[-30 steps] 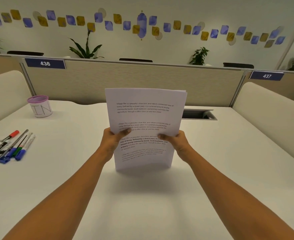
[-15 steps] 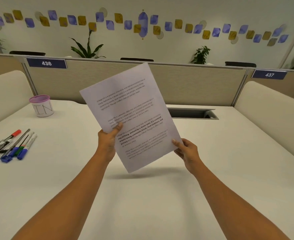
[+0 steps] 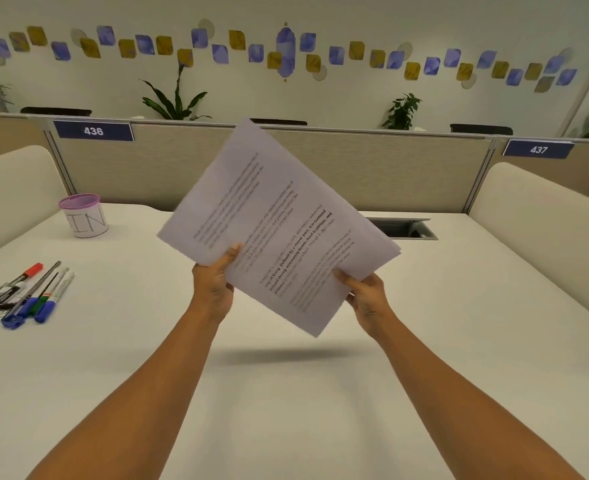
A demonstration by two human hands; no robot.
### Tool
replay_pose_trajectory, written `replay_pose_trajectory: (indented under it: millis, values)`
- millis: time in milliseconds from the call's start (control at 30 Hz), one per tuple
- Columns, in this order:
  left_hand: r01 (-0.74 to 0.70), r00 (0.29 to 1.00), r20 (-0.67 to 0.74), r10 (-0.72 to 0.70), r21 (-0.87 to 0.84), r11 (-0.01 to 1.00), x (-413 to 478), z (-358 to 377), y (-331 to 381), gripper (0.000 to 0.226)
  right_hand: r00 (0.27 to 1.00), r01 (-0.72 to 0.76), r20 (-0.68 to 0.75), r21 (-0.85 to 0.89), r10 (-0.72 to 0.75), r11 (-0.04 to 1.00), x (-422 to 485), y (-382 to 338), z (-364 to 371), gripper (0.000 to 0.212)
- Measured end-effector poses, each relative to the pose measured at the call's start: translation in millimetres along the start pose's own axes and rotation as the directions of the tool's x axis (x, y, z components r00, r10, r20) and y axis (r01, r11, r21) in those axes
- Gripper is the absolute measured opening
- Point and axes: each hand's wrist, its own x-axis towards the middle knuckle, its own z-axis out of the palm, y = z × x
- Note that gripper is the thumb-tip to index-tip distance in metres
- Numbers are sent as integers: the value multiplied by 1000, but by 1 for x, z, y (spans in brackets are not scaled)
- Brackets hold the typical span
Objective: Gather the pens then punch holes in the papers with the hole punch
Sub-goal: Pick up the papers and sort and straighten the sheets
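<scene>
A thin stack of printed white papers (image 3: 272,216) hangs in the air above the middle of the white desk (image 3: 286,393), turned steeply so one corner points down. My left hand (image 3: 215,285) grips its lower left edge, thumb on the printed face. My right hand (image 3: 365,296) holds the lower right edge. Several pens and markers (image 3: 26,292) lie side by side at the desk's left edge, with red, blue and green caps. No hole punch is in view.
A purple mesh cup (image 3: 83,214) with a white label stands at the back left. A cable slot (image 3: 403,228) is sunk in the desk behind the papers. Beige partitions (image 3: 407,168) and cushioned side panels (image 3: 545,216) enclose the desk.
The papers went from upright and square to steeply tilted, rotating clockwise. Both hands kept hold, the right hand shifting out to the right.
</scene>
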Motion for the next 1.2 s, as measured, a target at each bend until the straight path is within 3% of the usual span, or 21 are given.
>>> replay_pose_trajectory:
  millis: [100,200,300,367,600,833,1200]
  values:
    - [-2,1000,-28,3,32,999,9,-20,15,27,999,29,-43,-61,-31,998,5,-13,-17,21]
    - [30,999,6,-32,244,969,18,-40,28,19,996,50,-65,-131,-59,990,9,-25,-28,21]
    - [75,988,71,-134,534,842,23,-51,34,20,996,72,-44,-221,-84,973,11,-32,-31,18]
    - [66,983,95,-159,623,780,25,-51,34,18,995,85,-28,-262,-95,961,10,-35,-28,15]
    - [15,996,61,-69,630,776,24,-44,29,24,993,101,-21,-299,-113,949,10,-42,-20,15]
    - [55,993,44,-114,672,739,14,-48,17,19,999,6,-41,-380,-23,925,-1,-20,-28,16]
    - [0,997,59,-55,673,739,16,-39,26,22,999,8,-45,-387,-27,922,4,-32,-28,15]
